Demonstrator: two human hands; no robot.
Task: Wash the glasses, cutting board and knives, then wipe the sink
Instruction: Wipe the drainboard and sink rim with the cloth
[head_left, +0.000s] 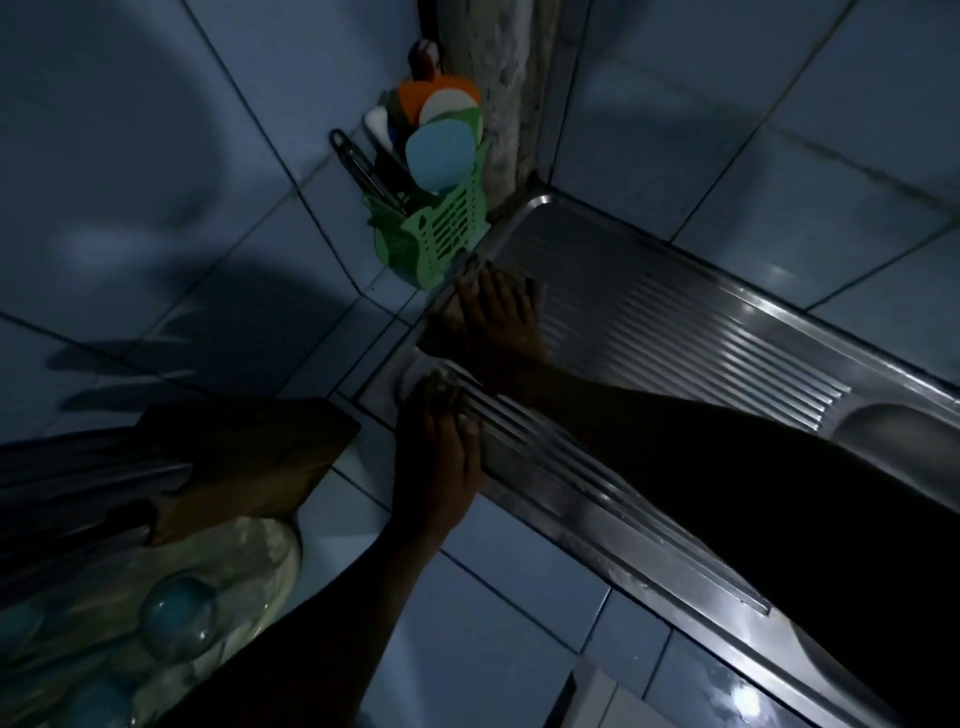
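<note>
Head view, both hands (441, 452) apparently flat on drainboard (691, 332), dim

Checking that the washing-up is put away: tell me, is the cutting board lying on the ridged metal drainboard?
No, the cutting board sits left of the drainboard, propped over the drying glasses.
</note>
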